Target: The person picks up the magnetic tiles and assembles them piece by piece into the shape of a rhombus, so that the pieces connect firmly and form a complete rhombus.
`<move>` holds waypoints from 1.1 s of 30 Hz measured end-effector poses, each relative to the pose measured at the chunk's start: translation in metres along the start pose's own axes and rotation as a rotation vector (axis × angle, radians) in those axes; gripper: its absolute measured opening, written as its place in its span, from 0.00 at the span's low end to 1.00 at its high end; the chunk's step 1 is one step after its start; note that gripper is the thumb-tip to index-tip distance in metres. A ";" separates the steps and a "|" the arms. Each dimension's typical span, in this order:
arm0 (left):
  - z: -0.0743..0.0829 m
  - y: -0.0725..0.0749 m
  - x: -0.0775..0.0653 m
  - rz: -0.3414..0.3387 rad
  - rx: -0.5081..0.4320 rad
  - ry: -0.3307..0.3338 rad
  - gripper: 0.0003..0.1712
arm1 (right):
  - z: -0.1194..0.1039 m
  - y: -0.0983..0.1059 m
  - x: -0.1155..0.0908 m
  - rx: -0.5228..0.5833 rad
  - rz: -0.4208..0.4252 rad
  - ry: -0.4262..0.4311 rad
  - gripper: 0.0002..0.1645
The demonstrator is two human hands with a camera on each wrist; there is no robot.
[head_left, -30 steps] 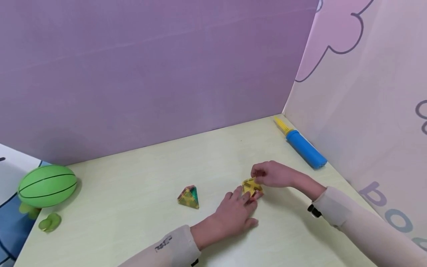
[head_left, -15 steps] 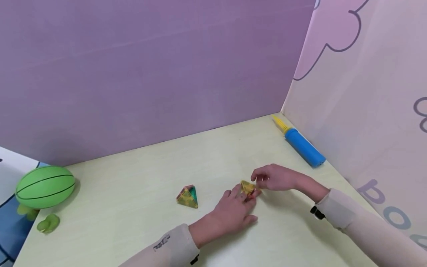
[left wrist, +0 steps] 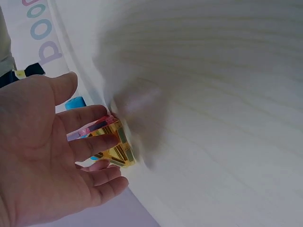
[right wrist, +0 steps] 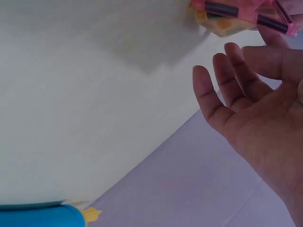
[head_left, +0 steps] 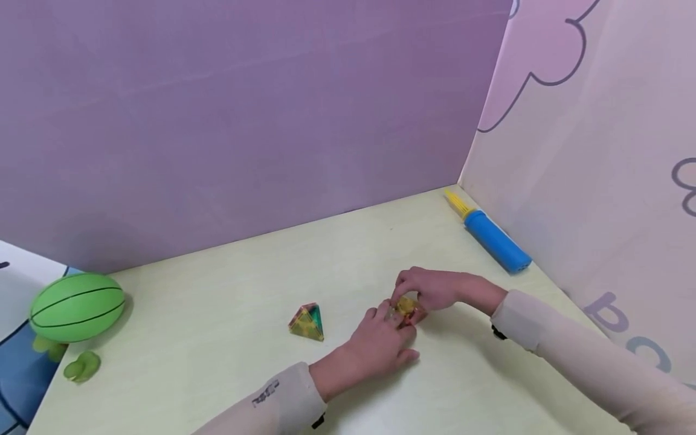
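A small shape of yellow and pink see-through magnetic tiles (head_left: pixel 405 307) sits between both hands, partly covered by fingers. My left hand (head_left: pixel 375 344) reaches it from the near left. Its fingers are mostly straight and touch the tiles (left wrist: pixel 116 149), the thumb standing away, in the left wrist view. My right hand (head_left: pixel 432 289) comes over from the right, index finger and thumb bent around the yellow part. The right wrist view shows the pink and yellow tiles (right wrist: pixel 241 14) at the top edge, with the right hand's other fingers (right wrist: pixel 225 80) free; the index fingertip is hidden.
A second tile shape (head_left: pixel 307 322), yellow, red and green, stands left of the hands. A blue pump (head_left: pixel 497 241) with a yellow nozzle lies by the right wall. A green balloon (head_left: pixel 78 307) and a small green toy (head_left: pixel 83 367) are at the left table edge.
My right hand draws back slightly from the yellow tiles, then moves left and closes in around them. The tile shape looks more folded up than before. My left hand stays in place.
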State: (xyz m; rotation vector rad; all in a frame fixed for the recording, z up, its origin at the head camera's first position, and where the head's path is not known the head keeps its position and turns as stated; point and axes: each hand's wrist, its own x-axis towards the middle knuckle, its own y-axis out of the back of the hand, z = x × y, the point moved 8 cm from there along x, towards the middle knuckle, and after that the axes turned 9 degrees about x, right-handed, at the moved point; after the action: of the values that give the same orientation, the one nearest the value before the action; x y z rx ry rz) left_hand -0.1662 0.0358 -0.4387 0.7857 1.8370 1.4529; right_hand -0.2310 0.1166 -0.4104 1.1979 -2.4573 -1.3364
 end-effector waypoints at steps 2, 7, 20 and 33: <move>0.001 0.000 0.000 0.004 0.005 -0.003 0.26 | 0.002 -0.001 0.003 -0.003 -0.032 -0.024 0.20; 0.003 0.002 0.000 0.018 0.024 -0.008 0.26 | 0.008 0.003 0.002 0.030 -0.041 -0.060 0.19; -0.002 0.004 -0.002 -0.015 -0.056 0.032 0.32 | 0.015 0.006 -0.005 0.137 -0.006 -0.044 0.29; -0.033 0.044 -0.044 0.057 -0.066 0.115 0.30 | 0.026 0.002 -0.021 0.119 0.019 -0.228 0.33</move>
State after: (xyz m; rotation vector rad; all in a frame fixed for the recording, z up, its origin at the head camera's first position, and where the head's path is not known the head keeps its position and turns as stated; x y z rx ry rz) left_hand -0.1637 -0.0097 -0.3847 0.7414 1.8545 1.6170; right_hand -0.2286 0.1483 -0.4191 1.0969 -2.7327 -1.4118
